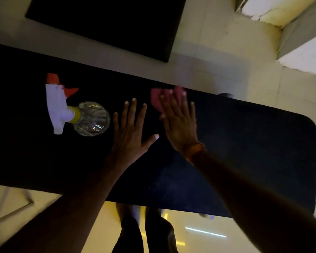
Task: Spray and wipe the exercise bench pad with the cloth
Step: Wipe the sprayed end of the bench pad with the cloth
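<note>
The black bench pad runs across the view from left to right. A clear spray bottle with a white head and red trigger stands on its left part. My left hand lies flat on the pad with fingers spread, just right of the bottle and not touching it. My right hand presses straight fingers down on a pink cloth near the pad's far edge. The cloth is blurred and mostly hidden under the fingers. An orange band circles my right wrist.
A second black pad or mat lies on the pale tiled floor beyond the bench. A white step or ledge rises at the upper right. A metal frame bar shows at the lower left, and my legs below the pad.
</note>
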`<state>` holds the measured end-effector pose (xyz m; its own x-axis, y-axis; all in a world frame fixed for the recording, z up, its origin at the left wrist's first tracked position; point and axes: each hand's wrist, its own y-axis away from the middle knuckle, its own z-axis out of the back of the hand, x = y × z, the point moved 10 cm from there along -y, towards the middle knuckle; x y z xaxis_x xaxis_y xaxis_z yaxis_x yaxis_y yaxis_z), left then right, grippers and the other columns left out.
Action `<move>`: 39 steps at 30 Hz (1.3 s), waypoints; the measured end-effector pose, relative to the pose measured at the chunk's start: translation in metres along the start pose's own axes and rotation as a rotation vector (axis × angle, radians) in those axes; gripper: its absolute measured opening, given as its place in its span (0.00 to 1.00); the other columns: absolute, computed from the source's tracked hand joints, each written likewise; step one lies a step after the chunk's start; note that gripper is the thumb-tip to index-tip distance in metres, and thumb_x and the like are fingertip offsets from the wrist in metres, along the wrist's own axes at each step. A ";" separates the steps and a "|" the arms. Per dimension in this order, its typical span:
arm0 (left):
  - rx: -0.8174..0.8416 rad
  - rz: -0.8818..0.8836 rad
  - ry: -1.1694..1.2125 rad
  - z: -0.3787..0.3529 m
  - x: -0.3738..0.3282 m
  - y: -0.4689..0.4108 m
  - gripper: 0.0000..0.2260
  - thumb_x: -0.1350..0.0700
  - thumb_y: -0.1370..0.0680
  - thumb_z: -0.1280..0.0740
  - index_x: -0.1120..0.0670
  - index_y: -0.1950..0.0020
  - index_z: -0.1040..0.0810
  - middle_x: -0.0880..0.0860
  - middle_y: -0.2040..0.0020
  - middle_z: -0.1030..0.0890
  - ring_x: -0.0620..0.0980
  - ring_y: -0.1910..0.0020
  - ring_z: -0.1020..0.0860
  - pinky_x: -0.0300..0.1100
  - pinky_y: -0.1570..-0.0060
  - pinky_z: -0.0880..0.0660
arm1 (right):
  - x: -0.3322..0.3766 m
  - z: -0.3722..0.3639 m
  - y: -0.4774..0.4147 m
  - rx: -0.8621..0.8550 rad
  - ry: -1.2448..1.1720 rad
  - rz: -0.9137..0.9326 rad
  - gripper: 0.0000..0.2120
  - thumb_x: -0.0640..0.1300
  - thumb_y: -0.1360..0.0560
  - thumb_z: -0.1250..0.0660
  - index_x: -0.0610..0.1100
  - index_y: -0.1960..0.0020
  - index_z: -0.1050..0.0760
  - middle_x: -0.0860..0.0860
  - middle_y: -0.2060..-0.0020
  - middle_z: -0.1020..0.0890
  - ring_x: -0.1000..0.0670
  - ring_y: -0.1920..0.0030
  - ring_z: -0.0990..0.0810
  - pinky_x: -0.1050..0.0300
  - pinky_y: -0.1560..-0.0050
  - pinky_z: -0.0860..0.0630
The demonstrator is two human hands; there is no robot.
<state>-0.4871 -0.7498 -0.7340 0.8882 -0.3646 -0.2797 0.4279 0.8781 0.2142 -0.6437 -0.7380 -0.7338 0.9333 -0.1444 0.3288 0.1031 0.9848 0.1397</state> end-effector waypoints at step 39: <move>-0.038 0.027 0.039 -0.001 0.052 0.102 0.46 0.26 0.24 0.45 0.54 0.16 0.49 0.54 0.15 0.49 0.53 0.16 0.51 0.60 0.21 0.52 | 0.068 -0.002 -0.034 0.104 0.092 0.270 0.26 0.55 0.13 0.51 0.57 0.16 0.50 0.54 0.16 0.51 0.44 0.16 0.55 0.33 0.19 0.56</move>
<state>-0.3980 -0.6790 -0.7278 0.8917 -0.3291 -0.3107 0.3967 0.8988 0.1864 -0.5834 -0.7814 -0.7178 0.9498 0.1357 0.2818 -0.1847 0.9704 0.1553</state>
